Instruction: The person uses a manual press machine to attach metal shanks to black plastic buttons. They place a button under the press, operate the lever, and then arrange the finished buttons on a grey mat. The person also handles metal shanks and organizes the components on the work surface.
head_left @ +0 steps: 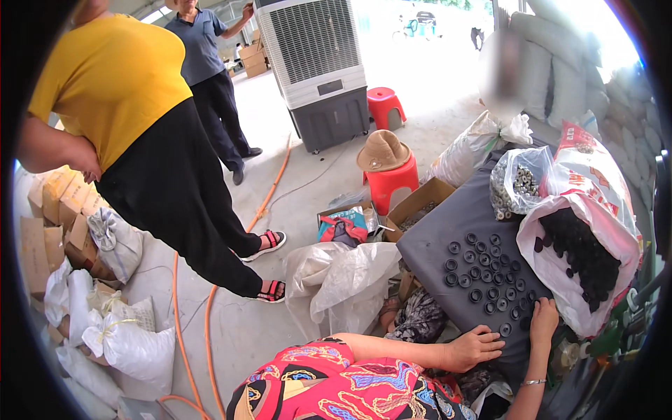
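Several round black ring-shaped parts lie in loose rows on a grey covered tabletop. My left hand rests at the near edge of this surface, its fingers stretched out with nothing visible in them. Beside it, closest to the front, lies a single black ring. My right hand reaches in from the lower right, fingers extended along the surface. Its fingertips are at the right end of the rows, next to another black ring; whether they touch it is hard to see.
Right of the rings stands an open white sack of small black pieces. Behind it is a clear bag of metal parts. A hat sits on a red stool. Two people stand at left, near an orange hose and an air cooler.
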`<action>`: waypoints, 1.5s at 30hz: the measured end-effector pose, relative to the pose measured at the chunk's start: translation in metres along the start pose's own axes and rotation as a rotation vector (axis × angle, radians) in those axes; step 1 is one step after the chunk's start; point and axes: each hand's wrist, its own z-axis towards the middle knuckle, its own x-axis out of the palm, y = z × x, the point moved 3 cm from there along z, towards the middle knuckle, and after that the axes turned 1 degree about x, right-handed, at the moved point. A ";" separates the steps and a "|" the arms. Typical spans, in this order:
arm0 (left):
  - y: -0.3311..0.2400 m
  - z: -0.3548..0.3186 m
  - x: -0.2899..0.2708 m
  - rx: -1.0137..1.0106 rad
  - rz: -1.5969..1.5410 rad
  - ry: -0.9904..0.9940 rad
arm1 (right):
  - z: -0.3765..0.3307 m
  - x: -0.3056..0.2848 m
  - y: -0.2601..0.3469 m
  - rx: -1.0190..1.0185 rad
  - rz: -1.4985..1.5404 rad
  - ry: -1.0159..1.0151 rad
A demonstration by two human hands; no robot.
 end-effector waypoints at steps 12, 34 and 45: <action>0.001 -0.003 0.003 -0.013 0.016 0.016 | -0.005 0.009 0.000 -0.064 -0.122 -0.034; -0.006 0.023 -0.015 -0.025 0.062 0.096 | -0.068 -0.058 -0.026 0.053 0.225 -0.229; -0.002 0.020 -0.008 -0.028 0.044 0.124 | -0.093 -0.061 0.003 0.025 0.146 0.046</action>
